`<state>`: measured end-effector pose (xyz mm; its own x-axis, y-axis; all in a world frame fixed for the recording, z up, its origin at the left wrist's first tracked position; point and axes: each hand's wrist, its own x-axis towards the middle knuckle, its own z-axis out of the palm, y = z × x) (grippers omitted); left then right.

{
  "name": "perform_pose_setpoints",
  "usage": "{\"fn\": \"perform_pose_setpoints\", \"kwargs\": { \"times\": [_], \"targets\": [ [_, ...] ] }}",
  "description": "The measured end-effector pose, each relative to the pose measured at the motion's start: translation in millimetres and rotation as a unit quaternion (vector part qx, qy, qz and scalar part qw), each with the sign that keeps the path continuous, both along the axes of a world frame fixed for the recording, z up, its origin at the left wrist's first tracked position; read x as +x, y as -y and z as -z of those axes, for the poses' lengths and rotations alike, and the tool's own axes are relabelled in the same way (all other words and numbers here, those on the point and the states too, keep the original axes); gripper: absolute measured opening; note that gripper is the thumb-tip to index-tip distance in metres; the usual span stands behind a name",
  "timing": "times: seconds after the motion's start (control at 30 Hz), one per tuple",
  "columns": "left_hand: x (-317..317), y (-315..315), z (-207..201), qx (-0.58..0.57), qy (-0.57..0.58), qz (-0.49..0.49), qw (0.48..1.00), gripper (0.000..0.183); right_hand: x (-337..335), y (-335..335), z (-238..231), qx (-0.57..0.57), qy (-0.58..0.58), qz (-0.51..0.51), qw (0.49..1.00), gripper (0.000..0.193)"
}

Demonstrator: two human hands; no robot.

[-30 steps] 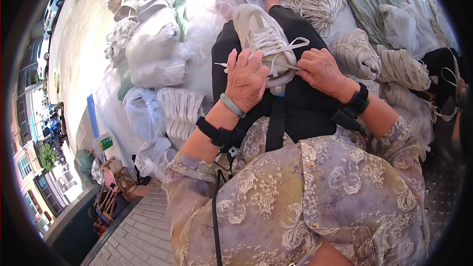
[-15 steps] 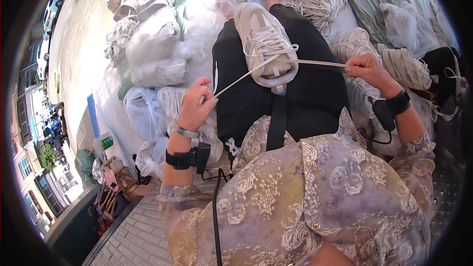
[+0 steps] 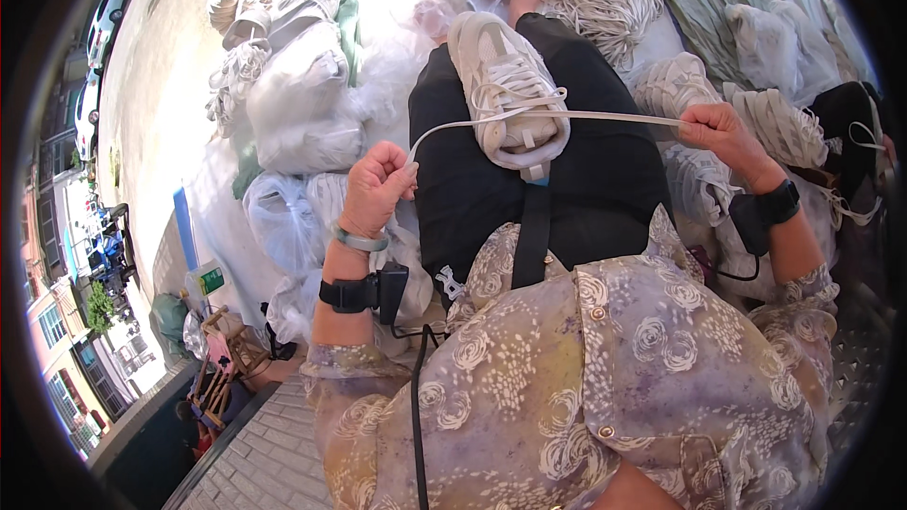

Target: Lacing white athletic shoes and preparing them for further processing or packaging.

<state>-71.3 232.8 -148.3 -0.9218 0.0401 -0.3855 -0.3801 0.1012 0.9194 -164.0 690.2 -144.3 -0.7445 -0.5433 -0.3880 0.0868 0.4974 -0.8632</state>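
Note:
A light beige sneaker (image 3: pixel 510 85) lies across my lap on black trousers, its toe pointing away from me and its heel toward me. White lace crosses its tongue in several rows. My left hand (image 3: pixel 373 189) is closed in a pinch on one end of the shoelace (image 3: pixel 444 125), which curves slackly from the shoe to my fingers. Out to the right, my right hand (image 3: pixel 718 137) grips the other end, pulled straight and nearly level. Both hands are apart from the shoe.
More beige shoes (image 3: pixel 777 127) are stacked to my right. A heap of loose laces (image 3: pixel 600 5) lies at the far right. Plastic bags (image 3: pixel 302 118) and further shoes (image 3: pixel 248 71) cover the ground to my left. A small wooden chair (image 3: pixel 222 368) stands at the lower left.
The left end of the lace has gone from taut to slack and curved. My left fingers have closed into a tighter pinch. My right hand has moved slightly farther right.

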Motion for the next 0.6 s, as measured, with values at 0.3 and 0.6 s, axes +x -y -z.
{"fn": "perform_pose_setpoints", "kwargs": {
  "times": [0.3,0.6],
  "targets": [
    [-43.1,-43.6,7.6,-0.176,0.085,0.053,0.979,0.026,6.3,8.9,-2.9,0.02,0.073,0.078,0.994,0.013],
    [-77.9,-85.4,27.9,-0.284,-0.087,0.064,0.953,0.014,0.1,-6.0,5.0,0.039,0.087,0.054,0.994,0.01]
  ]
}}
